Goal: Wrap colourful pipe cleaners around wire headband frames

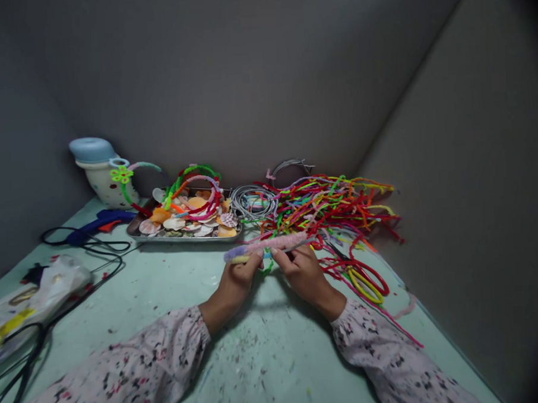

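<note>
A person's left hand (239, 279) grips the fuzzy, bent strip (271, 243) of pink, lavender and yellow near its rounded end, thumb pressed on top, while the right hand (305, 277) grasps its other end between thumb and fingers. The strip stretches just above both hands, with a green wisp (266, 269) hanging between them. Beyond the left hand, a metal tray (185, 239) holds seashells (203, 230) and fuzzy colored hoops (215, 189). Farther to that hand's left stand a blue-lidded bottle (99, 179) and, nearer, a blue glue gun (94, 226). Beyond the right hand spreads a tangle of bright pipe cleaners (331, 202), beside a coil of gray wire (256, 216). Red and yellow loops (364, 287) lie just to its right.
</note>
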The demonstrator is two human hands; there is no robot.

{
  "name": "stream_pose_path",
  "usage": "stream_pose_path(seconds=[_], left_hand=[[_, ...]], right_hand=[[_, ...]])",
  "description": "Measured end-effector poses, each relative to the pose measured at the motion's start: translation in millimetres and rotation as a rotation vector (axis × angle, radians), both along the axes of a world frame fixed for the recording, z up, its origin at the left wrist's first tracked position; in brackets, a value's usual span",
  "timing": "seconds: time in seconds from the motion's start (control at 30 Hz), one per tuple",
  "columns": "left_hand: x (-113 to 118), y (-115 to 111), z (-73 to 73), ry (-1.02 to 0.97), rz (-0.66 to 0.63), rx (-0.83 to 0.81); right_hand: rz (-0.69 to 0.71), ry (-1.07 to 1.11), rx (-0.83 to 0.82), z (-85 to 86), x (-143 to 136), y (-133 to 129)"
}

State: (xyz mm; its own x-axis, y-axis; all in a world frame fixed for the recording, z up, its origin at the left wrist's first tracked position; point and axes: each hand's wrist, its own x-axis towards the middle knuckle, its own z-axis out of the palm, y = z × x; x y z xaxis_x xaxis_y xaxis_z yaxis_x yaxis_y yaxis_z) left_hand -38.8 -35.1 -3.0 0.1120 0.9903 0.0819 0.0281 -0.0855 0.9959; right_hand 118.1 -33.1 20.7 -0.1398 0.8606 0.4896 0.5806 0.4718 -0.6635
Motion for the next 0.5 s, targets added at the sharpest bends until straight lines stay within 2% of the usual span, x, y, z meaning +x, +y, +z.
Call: stream_pose_path(seconds=[0.3, 0.5], left_hand=[[-1.8, 1.2, -4.6, 0.025, 0.000, 0.004], [-0.3, -0.1, 0.7, 0.008, 0.006, -0.023]], right_hand=[[0.013, 0.053, 0.002, -0.3, 1.0, 0.6], [0.007, 0.096, -0.075, 1.9, -1.1, -0.6]])
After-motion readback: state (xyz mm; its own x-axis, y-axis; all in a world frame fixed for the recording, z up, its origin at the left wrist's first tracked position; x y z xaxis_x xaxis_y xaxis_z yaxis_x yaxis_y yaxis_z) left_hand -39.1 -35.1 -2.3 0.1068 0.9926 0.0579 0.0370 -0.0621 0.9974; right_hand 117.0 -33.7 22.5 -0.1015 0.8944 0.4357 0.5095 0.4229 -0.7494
